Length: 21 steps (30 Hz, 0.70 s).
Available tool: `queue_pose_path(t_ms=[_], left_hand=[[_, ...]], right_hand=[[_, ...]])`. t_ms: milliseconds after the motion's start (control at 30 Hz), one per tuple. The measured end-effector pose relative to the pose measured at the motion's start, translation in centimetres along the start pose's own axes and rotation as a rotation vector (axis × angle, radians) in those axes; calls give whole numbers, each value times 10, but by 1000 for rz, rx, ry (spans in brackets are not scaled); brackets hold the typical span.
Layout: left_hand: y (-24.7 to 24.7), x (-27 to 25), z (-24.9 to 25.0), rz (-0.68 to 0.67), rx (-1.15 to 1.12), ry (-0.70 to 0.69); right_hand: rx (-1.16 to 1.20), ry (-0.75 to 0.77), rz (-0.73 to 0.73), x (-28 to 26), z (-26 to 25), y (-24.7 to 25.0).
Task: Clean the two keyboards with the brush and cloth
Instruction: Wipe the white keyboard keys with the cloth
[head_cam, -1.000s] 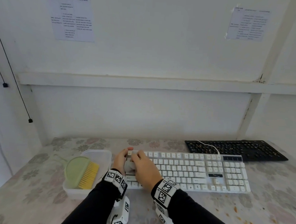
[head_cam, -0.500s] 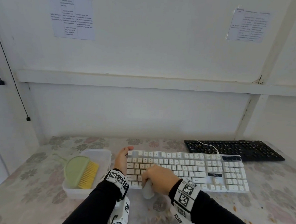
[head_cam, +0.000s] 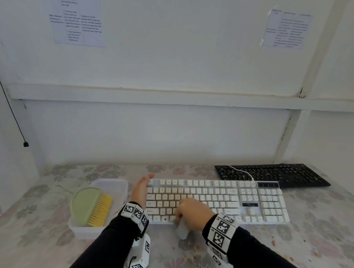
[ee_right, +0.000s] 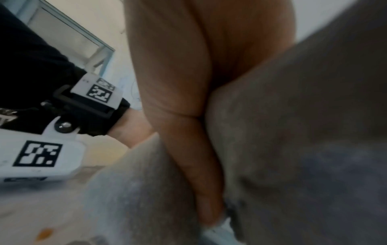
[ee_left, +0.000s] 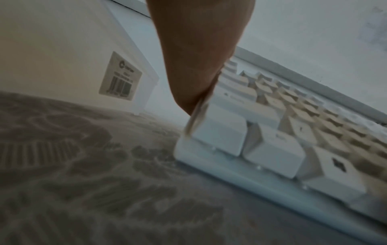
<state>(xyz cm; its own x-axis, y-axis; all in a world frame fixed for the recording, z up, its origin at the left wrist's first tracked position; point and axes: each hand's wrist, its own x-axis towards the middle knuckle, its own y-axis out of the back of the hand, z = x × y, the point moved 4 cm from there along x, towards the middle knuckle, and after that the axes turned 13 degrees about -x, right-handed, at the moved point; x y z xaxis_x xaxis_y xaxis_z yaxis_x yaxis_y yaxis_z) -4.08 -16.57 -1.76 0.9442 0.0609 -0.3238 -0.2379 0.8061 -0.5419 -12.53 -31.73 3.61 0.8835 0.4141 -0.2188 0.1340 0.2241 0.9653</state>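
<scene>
While the right hand (head_cam: 192, 214) grips the cloth (head_cam: 182, 229) at the white keyboard's (head_cam: 250, 201) front edge, wiping looks under way. The left hand (head_cam: 141, 188), fingers straight, braces its left end. The brush (head_cam: 91, 206) lies in a tub (head_cam: 110, 182); the black keyboard (head_cam: 272, 173) waits behind, likely uncleaned. The tub's barcode label (ee_left: 121, 76) is unreadable.
</scene>
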Motion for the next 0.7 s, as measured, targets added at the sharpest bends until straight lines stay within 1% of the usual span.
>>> queue_pose_path(t_ms=[67,100,200,367,433,533,600,700], left_hand=[[0,3,-1,12,-19,16],[1,5,-3,8,-32,26],[-1,0,-5,-6,-75,61],[-4,-4,-2,-51,-40,80],[-5,-8,-1,-66,28,76],[-3,-3,0,-44,231,-17],[0,-2,1,-27,345,-49],[0,2,2,-11,477,-47]], right_hand=[[9,-54,-79,-4,10,-4],[50,-85,-86,-5,16,-4],[147,-112,-69,-8,26,-4],[185,-69,-20,-7,29,-10],[207,-57,-3,-7,31,-11],[239,-24,5,-9,33,-12],[246,-6,0,-10,34,-11],[281,8,-8,-11,35,-10]])
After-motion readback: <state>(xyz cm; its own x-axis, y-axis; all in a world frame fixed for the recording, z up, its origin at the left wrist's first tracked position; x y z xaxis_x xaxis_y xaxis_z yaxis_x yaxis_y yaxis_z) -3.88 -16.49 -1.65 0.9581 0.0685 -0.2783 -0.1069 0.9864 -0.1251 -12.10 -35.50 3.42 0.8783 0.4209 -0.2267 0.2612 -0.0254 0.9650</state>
